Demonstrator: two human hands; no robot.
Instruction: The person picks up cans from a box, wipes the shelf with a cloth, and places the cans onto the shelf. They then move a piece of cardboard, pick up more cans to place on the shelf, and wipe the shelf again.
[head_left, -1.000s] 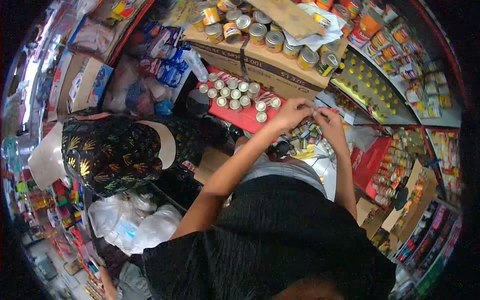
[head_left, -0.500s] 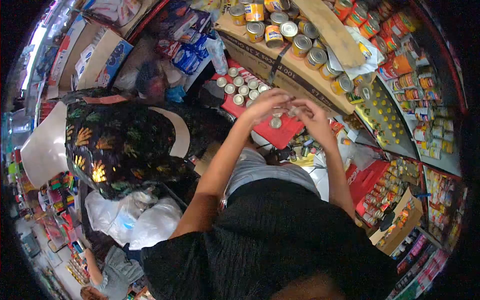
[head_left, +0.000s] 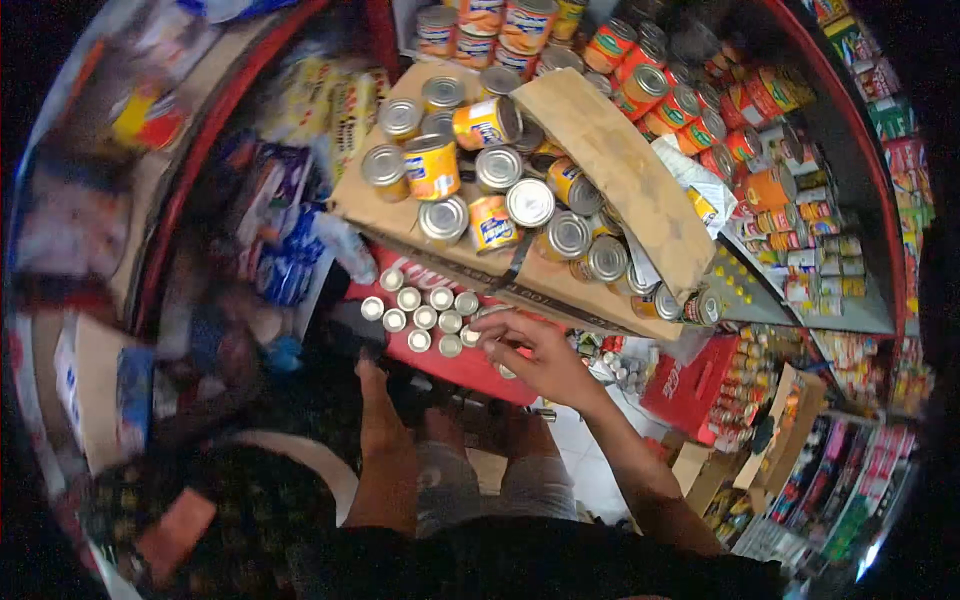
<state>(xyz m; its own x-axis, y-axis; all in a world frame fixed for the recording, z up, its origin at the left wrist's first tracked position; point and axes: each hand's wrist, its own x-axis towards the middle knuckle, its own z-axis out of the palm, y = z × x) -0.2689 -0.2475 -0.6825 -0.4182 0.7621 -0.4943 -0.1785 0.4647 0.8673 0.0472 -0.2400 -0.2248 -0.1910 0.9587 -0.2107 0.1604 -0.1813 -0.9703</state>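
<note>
My right hand (head_left: 535, 358) reaches over the red tabletop (head_left: 408, 357), fingers bent and thumb drawn in around a small can (head_left: 470, 336) at the right end of a group. Other small cans (head_left: 425, 317) with pale round lids stand close together to its left. One more can (head_left: 506, 371) shows partly below the palm. My left hand (head_left: 369, 364) is at the table's left edge, against a dark grey cloth (head_left: 358, 326). Its fingers are hidden in shadow and by the cloth, so I cannot tell how it grips.
Behind the table, a large cardboard box (head_left: 430, 255) carries many yellow-labelled cans (head_left: 432, 168) and a loose cardboard flap (head_left: 620, 170). Shelves of cans (head_left: 770, 200) line the right side. A red crate (head_left: 690, 385) stands at lower right. Blue packages (head_left: 290, 260) lie at left.
My hands were together over the table and have parted. The left went left and down to the grey cloth; the right moved to the small cans. The view has shifted towards the big box.
</note>
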